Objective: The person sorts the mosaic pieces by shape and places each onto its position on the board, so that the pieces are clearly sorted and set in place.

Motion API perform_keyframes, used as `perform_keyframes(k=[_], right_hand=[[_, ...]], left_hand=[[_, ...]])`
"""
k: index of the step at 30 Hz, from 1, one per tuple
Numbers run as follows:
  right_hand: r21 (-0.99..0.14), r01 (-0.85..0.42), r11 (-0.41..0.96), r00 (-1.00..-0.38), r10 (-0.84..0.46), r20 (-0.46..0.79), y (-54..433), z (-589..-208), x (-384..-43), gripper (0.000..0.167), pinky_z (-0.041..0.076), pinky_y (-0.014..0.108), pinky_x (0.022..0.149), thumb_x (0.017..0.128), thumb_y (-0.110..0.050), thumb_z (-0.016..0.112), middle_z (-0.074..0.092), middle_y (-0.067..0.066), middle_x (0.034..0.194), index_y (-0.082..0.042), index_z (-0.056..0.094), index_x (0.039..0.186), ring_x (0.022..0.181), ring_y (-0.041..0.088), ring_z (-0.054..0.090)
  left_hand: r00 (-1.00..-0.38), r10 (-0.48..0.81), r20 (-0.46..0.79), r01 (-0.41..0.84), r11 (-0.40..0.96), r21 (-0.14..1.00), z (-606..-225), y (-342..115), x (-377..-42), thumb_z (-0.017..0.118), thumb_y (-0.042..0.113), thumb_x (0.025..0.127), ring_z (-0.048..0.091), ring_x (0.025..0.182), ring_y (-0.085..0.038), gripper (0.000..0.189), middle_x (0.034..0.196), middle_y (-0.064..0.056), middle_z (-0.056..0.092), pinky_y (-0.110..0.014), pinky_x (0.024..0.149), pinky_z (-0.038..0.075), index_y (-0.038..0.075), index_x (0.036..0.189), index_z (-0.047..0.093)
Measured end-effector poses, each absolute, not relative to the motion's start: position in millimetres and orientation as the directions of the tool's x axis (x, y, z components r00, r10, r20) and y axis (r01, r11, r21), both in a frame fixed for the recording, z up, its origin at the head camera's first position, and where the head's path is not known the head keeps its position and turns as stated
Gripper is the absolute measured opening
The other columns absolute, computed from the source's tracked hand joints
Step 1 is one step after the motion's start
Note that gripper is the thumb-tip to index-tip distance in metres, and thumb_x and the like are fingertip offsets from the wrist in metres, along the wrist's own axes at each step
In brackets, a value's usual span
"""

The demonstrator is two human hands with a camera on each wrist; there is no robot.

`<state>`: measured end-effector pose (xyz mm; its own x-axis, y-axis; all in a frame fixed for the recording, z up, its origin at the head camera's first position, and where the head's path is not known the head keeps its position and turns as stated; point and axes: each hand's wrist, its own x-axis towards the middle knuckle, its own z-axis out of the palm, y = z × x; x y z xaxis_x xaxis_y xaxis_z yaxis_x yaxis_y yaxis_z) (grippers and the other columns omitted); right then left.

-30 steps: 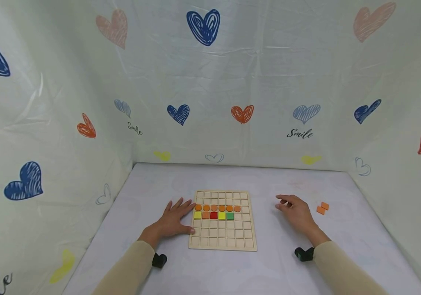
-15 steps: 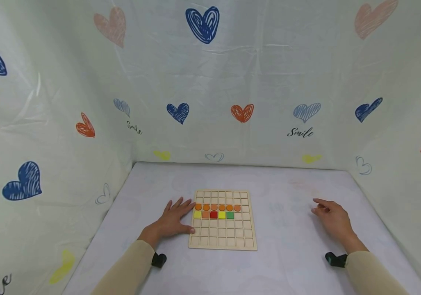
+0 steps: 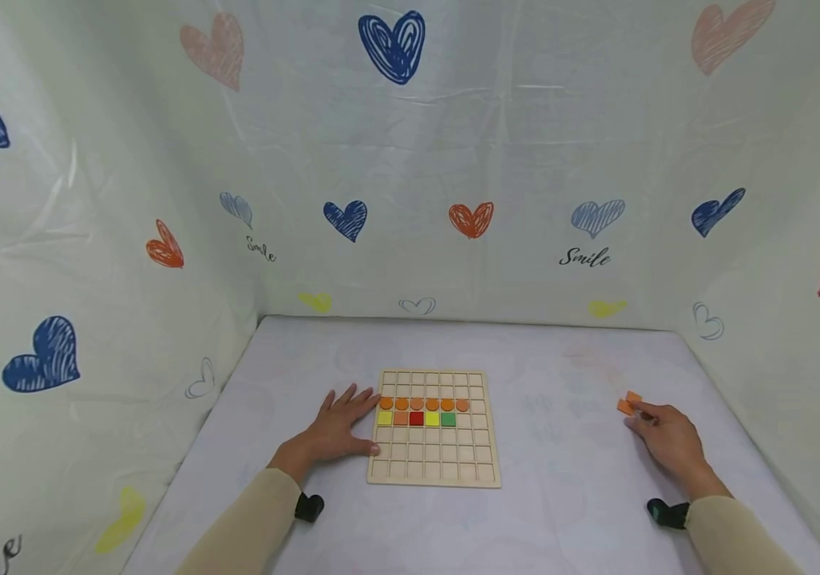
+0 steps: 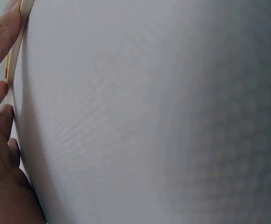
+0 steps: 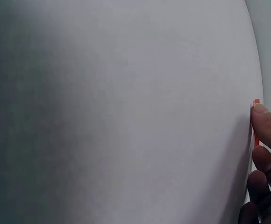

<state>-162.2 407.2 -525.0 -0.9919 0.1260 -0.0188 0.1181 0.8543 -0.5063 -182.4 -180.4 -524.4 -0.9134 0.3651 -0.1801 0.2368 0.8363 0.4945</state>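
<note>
My left hand point(image 3: 338, 426) lies with fingers spread at the left edge of a wooden grid board point(image 3: 433, 474), thumb and fingertips touching its rim. A row of orange discs point(image 3: 417, 404) sits in the board, with a row of coloured square tiles point(image 3: 417, 418) below it: yellow, orange, red, yellow and green. At the right, my right hand point(image 3: 671, 439) has its thumb and index finger at two orange square tiles point(image 3: 634, 395) on the table, pinching at one. In the right wrist view the thumb covers part of an orange tile point(image 5: 256, 141), seen edge-on.
The board and tiles lie on a white-covered table point(image 3: 546, 463). A pale curtain point(image 3: 524, 160) printed with hearts encloses the back and sides. A black wrist device point(image 3: 667, 513) shows at my right wrist, another point(image 3: 309, 506) at my left.
My right hand has moved right from beside the board to the two orange square tiles, first covering them, now with fingertips at them. The left hand and board have stayed in place.
</note>
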Motion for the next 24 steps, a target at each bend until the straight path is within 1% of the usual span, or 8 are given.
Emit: perform_keyframes(k=[3, 6, 8, 11, 14, 18, 21, 24], right_hand=[[-0.51, 0.123, 0.851, -0.992, 0.122, -0.036, 407, -527, -162, 0.056, 0.05, 0.064, 0.091, 0.104, -0.024, 0.064, 0.062, 0.039, 0.123, 0.016, 0.053, 0.142, 0.11, 0.054, 0.059], [-0.512, 0.112, 0.852, -0.993, 0.113, -0.03, 405, -528, -160, 0.05, 0.05, 0.062, 0.089, 0.104, -0.024, 0.065, 0.064, 0.037, 0.12, 0.013, 0.059, 0.138, 0.11, 0.053, 0.06], [-0.516, 0.095, 0.851, -0.994, 0.107, -0.006, 400, -529, -160, 0.043, 0.051, 0.056, 0.085, 0.102, -0.022, 0.067, 0.067, 0.031, 0.115, 0.009, 0.065, 0.133, 0.106, 0.048, 0.062], [-0.538, 0.062, 0.841, -0.996, 0.083, 0.016, 386, -529, -162, 0.035, 0.049, 0.044, 0.078, 0.1, -0.021, 0.069, 0.069, 0.024, 0.109, 0.004, 0.071, 0.126, 0.098, 0.039, 0.063], [-0.546, 0.007, 0.838, -0.998, 0.039, 0.047, 367, -532, -166, 0.03, 0.047, 0.035, 0.073, 0.098, -0.02, 0.073, 0.072, 0.018, 0.108, 0.0, 0.075, 0.121, 0.091, 0.028, 0.062], [-0.559, -0.036, 0.828, -0.999, -0.008, 0.052, 344, -534, -173, 0.027, 0.047, 0.033, 0.071, 0.097, -0.018, 0.075, 0.072, 0.014, 0.107, -0.003, 0.077, 0.119, 0.086, 0.021, 0.059], [-0.572, -0.046, 0.819, -0.999, -0.026, 0.043, 329, -536, -179, 0.026, 0.048, 0.034, 0.073, 0.096, -0.017, 0.075, 0.07, 0.013, 0.106, -0.004, 0.077, 0.119, 0.088, 0.021, 0.059], [-0.586, -0.055, 0.808, -0.998, -0.041, 0.038, 318, -537, -182, 0.027, 0.049, 0.035, 0.076, 0.096, -0.018, 0.075, 0.07, 0.012, 0.108, -0.006, 0.077, 0.119, 0.091, 0.023, 0.06]], left_hand=[[-0.916, 0.357, -0.183, 0.229, 0.84, 0.492, -528, -181, -181, 0.087, 0.055, 0.08, 0.013, 0.165, -0.034, 0.1, 0.173, -0.005, 0.034, -0.059, 0.133, -0.001, 0.02, 0.163, 0.043], [-0.916, 0.354, -0.192, 0.225, 0.845, 0.485, -532, -182, -180, 0.087, 0.056, 0.08, 0.013, 0.165, -0.034, 0.101, 0.173, -0.004, 0.034, -0.059, 0.133, 0.0, 0.021, 0.163, 0.043], [-0.913, 0.356, -0.196, 0.226, 0.845, 0.485, -532, -182, -180, 0.086, 0.057, 0.08, 0.012, 0.165, -0.033, 0.101, 0.173, -0.003, 0.033, -0.058, 0.133, -0.001, 0.021, 0.164, 0.042], [-0.915, 0.356, -0.191, 0.224, 0.84, 0.494, -529, -181, -180, 0.086, 0.056, 0.08, 0.012, 0.165, -0.033, 0.101, 0.173, -0.004, 0.033, -0.058, 0.133, -0.001, 0.021, 0.163, 0.042], [-0.919, 0.347, -0.189, 0.217, 0.842, 0.495, -527, -180, -181, 0.086, 0.056, 0.08, 0.012, 0.165, -0.034, 0.1, 0.173, -0.004, 0.034, -0.059, 0.133, -0.002, 0.021, 0.163, 0.043], [-0.92, 0.34, -0.195, 0.212, 0.851, 0.481, -526, -179, -183, 0.086, 0.057, 0.08, 0.012, 0.165, -0.033, 0.101, 0.173, -0.004, 0.034, -0.058, 0.133, -0.002, 0.022, 0.163, 0.043], [-0.92, 0.339, -0.196, 0.211, 0.851, 0.481, -527, -179, -183, 0.086, 0.057, 0.08, 0.012, 0.165, -0.034, 0.101, 0.173, -0.004, 0.034, -0.059, 0.133, -0.002, 0.021, 0.163, 0.043], [-0.92, 0.339, -0.196, 0.209, 0.849, 0.486, -528, -178, -184, 0.086, 0.057, 0.079, 0.012, 0.165, -0.034, 0.101, 0.173, -0.004, 0.033, -0.059, 0.133, -0.002, 0.021, 0.163, 0.043]])
